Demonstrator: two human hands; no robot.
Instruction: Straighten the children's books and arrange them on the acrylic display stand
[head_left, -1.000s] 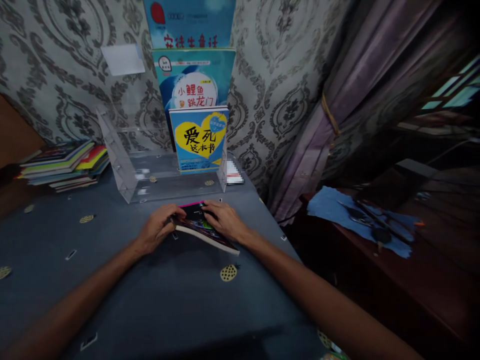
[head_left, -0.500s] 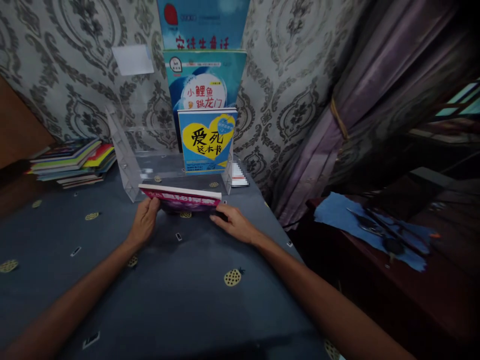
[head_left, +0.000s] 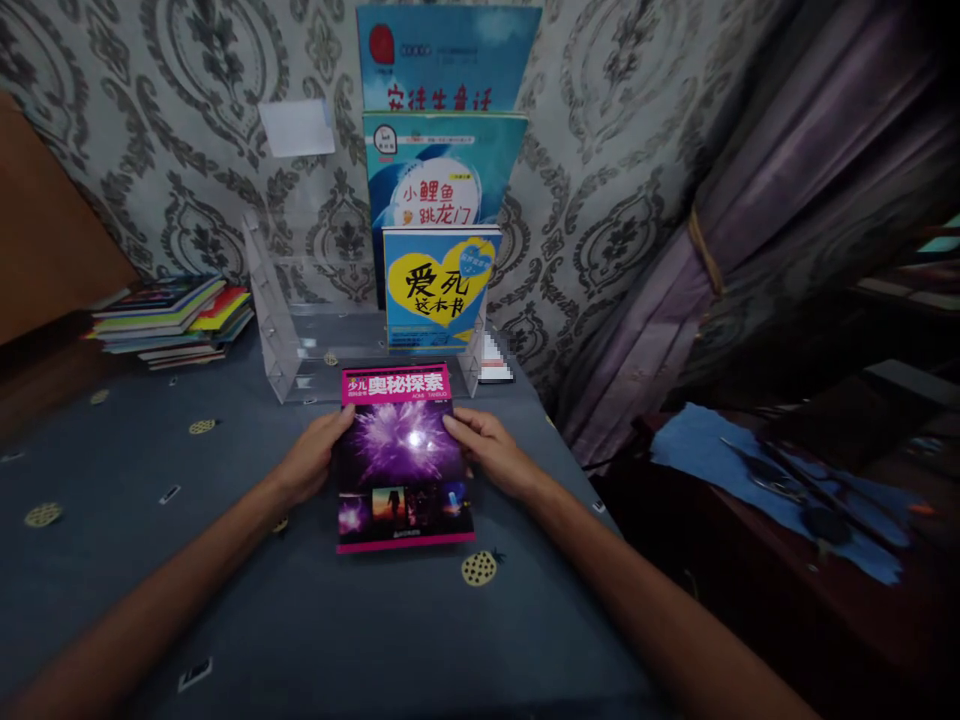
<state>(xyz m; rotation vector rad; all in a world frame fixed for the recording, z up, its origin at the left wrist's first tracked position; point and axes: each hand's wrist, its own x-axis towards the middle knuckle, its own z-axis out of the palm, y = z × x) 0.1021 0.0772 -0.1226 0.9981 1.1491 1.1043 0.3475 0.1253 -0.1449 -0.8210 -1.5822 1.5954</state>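
Note:
A book (head_left: 405, 455) with a purple starburst cover and pink bands faces me in front of the stand. My left hand (head_left: 319, 450) grips its left edge, thumb on the cover. On the right edge, my right hand (head_left: 487, 448) holds it the same way, its fingers behind. Just beyond is a clear acrylic stand (head_left: 268, 315) with stepped tiers. Three books stand on its right side, one behind another: a blue book with a yellow heart (head_left: 439, 290), a teal book (head_left: 450, 150) and a taller blue book (head_left: 457, 55) at the back.
A pile of books (head_left: 172, 320) lies at the left by the patterned wall. Right of the table (head_left: 315, 610) hang a tied purple curtain (head_left: 652, 280) and, lower, a dark red surface with a blue cloth (head_left: 690, 450) bearing scissors-like tools. A white card (head_left: 298, 128) shows above the stand.
The purple book has tilted from nearly edge-on to showing its full front cover, and its lower edge has come toward me. Both hands have stayed on its sides. The view has shifted slightly left.

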